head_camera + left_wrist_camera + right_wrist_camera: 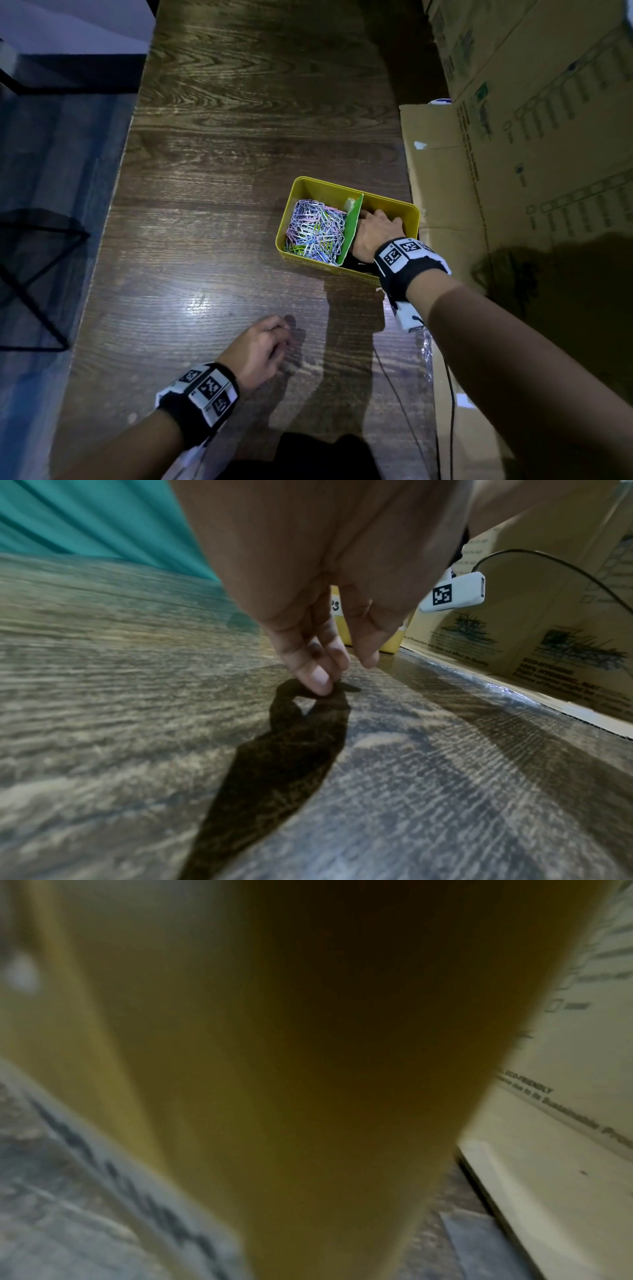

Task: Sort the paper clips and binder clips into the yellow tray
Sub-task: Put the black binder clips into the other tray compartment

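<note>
The yellow tray (308,182) stands on the dark wooden table (239,137), split by a green divider (352,229). Its left compartment holds a heap of coloured paper clips (315,233). My right hand (375,231) reaches down into the right compartment; its fingertips are hidden, and dark items (356,264) lie below the wrist. The right wrist view shows only the tray's wall (308,1069), blurred. My left hand (286,334) is down at the table nearer to me, where its fingertips (320,681) pinch a small dark clip (350,687).
Printed cardboard boxes (531,137) line the table's right side, with a flat cardboard flap (442,192) beside the tray. A black cable (448,377) runs along there. The table's left edge drops to the floor, where a black metal frame (34,274) stands.
</note>
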{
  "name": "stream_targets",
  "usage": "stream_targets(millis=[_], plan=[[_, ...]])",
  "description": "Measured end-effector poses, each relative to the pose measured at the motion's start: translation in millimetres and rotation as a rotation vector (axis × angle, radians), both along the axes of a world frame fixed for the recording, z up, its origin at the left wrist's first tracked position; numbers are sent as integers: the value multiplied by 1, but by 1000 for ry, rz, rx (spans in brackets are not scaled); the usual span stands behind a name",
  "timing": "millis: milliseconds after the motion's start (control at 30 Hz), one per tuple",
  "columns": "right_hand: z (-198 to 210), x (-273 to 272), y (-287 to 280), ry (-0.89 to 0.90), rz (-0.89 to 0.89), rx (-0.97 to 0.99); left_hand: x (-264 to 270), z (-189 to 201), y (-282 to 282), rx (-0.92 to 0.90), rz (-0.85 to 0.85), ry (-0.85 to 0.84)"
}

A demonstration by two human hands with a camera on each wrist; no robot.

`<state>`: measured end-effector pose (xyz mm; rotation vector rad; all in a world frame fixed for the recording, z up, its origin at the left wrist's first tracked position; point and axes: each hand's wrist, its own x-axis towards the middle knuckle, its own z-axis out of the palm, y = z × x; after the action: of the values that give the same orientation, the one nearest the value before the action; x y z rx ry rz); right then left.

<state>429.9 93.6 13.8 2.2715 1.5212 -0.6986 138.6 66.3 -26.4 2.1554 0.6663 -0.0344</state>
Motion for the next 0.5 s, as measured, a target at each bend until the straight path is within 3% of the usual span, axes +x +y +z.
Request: stream_targets(millis=[167, 500], plan=[[-4, -2, 3, 9, -48, 6, 0, -2, 0, -6, 3, -4], [-16, 2, -1, -3, 199, 42, -8, -4, -2, 26, -4, 1]])
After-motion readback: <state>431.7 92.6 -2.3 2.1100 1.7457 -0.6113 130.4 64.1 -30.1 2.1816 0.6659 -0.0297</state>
